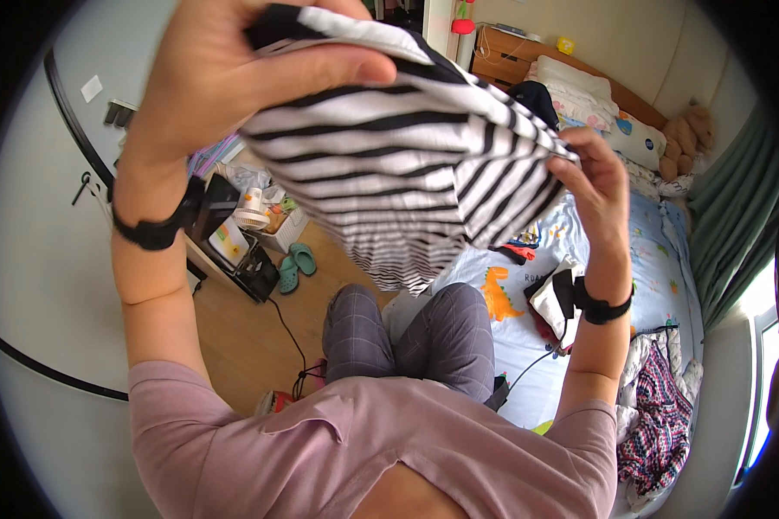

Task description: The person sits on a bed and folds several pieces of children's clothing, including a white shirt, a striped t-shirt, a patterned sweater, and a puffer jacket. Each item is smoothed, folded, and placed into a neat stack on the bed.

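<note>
A black-and-white striped knit garment [376, 162] hangs in the air before me, stretched between both hands. Its upper left edge, with a black part and a white band, is pinched between the thumb and fingers of my left hand [266, 78]. Lower and to the right, my right hand [594, 172] grips the sleeve or edge on that side. The cloth sags towards my knees and is slightly blurred. Its lower folds bunch together, so I cannot tell its full shape. A black band circles each wrist.
I sit on a bed with a blue dinosaur-print sheet [503, 344]. Dark and white clothes [552, 301] and a patterned knit garment [659, 415] lie on it. Green clogs [296, 266] stand on the wooden floor by a white basket [289, 230]. A black cable [289, 331] crosses the floor.
</note>
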Demonstrator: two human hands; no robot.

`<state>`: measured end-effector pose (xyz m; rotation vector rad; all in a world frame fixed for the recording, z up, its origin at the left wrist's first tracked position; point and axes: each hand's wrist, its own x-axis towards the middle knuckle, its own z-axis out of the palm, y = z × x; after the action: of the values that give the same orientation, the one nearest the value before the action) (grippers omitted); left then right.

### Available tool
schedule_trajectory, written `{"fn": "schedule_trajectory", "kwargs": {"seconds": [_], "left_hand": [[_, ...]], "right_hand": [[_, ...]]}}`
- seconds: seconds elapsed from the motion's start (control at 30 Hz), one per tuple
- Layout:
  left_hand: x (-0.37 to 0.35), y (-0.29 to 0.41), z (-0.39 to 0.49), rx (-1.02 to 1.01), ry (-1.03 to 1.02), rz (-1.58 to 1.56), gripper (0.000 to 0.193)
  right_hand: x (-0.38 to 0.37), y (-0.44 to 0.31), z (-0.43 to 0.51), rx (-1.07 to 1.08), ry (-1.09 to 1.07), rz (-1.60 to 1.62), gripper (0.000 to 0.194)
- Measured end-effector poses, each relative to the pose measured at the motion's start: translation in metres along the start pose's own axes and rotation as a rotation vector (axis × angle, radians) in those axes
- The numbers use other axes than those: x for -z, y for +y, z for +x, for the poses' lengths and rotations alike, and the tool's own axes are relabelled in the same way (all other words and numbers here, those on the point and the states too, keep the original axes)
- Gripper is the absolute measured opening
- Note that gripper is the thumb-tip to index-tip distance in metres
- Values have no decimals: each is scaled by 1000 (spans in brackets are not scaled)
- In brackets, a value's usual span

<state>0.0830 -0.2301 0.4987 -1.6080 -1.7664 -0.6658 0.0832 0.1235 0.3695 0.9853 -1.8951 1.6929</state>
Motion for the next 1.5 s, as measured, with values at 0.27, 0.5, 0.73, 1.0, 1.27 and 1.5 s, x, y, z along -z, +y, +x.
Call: {"fn": "schedule_trajectory", "kwargs": {"seconds": [0.27, 0.5, 0.73, 1.0, 1.27, 1.5], "left_hand": [[-23, 24, 27, 247, 128, -533, 44], [-167, -89, -68, 539, -1123, 49, 86], [-256, 40, -208, 98, -769, -1291, 55], [-259, 86, -255, 986, -188, -1993, 56], [-275, 13, -198, 1044, -89, -2065, 53], [-321, -13, -110, 871, -391, -2091, 53]], "right_hand": [[-60, -27, 8, 114, -82, -206, 30], [-161, 3, -127, 236, -673, -247, 34], [-142, 5, -188, 257, -829, 15, 41], [-110, 78, -196, -983, -65, 721, 39], [-29, 107, -220, -1007, 227, 397, 67], [30, 83, -189, -800, 481, -113, 66]]}}
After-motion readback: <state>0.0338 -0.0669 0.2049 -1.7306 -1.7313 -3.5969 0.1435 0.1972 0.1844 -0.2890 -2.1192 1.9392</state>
